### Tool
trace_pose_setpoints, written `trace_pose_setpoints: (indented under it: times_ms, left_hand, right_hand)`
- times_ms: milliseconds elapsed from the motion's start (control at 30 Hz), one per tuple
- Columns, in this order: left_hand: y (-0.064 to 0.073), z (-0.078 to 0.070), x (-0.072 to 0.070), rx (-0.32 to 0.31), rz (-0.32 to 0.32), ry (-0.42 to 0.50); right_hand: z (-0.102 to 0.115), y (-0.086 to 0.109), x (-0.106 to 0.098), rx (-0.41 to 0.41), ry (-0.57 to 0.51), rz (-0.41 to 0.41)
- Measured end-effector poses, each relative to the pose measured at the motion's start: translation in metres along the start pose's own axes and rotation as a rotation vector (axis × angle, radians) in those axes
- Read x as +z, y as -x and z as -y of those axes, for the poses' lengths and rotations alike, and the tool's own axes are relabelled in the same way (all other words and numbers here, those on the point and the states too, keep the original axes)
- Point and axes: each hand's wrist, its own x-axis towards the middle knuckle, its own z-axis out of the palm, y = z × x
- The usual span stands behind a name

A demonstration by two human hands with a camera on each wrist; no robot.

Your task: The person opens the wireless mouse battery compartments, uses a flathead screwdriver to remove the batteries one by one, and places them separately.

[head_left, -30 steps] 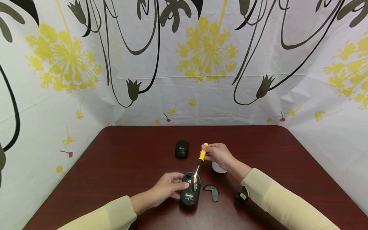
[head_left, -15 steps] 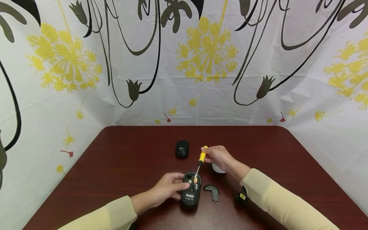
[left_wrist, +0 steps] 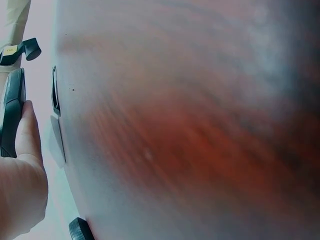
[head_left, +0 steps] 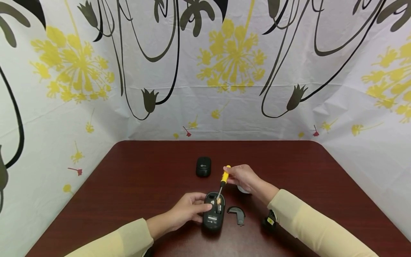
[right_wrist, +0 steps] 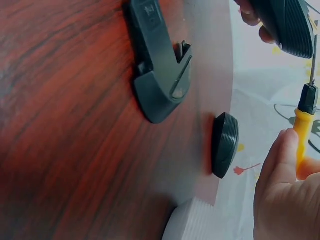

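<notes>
1. Pinched in the right hand (head_left: pixel 244 175), a yellow screwdriver (head_left: pixel 226 175) slants down to the battery (head_left: pixel 219 207), its thin shaft presumably suiting that tight spot.
2. Left hand (head_left: pixel 189 207) clamps the upturned mouse (head_left: pixel 212 222), thumb across its underside, seemingly steadying it above the desk (head_left: pixel 154 171), between the side edges.
3. Just right of it lies the cover (head_left: pixel 239 216), likely off so the battery is reachable.
4. And nearer the desk's far edge, a second mouse (head_left: pixel 203 166) sits right way up, apparently parked clear.

Dk red-brn tbl (head_left: pixel 154 167); on it: blk mouse (head_left: pixel 203 166), dk gry cover (head_left: pixel 239 216), wht obj (right_wrist: pixel 192 221), partly hid.
</notes>
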Motion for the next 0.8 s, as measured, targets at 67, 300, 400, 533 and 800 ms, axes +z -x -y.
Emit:
trace_pose_setpoints:
  times_ms: [67,300,400,533,800]
  left_hand:
    - [0.000,-0.001,0.000,0.005,-0.001,0.005]
    - [0.000,-0.005,-0.001,0.022,-0.009,0.024]
    - [0.000,-0.006,-0.002,0.029,-0.016,0.027]
    - [0.000,-0.005,-0.003,0.023,-0.024,0.023]
    - [0.001,-0.007,-0.004,0.011,-0.032,0.016]
  right_hand:
    - [0.002,0.001,0.001,-0.012,-0.009,-0.005]
    - [0.015,0.007,-0.002,-0.102,-0.085,-0.015]
    - [0.022,0.012,-0.005,-0.163,-0.088,-0.045]
    - [0.028,0.018,-0.007,-0.270,-0.042,-0.091]
    - [0.029,0.034,-0.003,-0.558,0.071,-0.093]
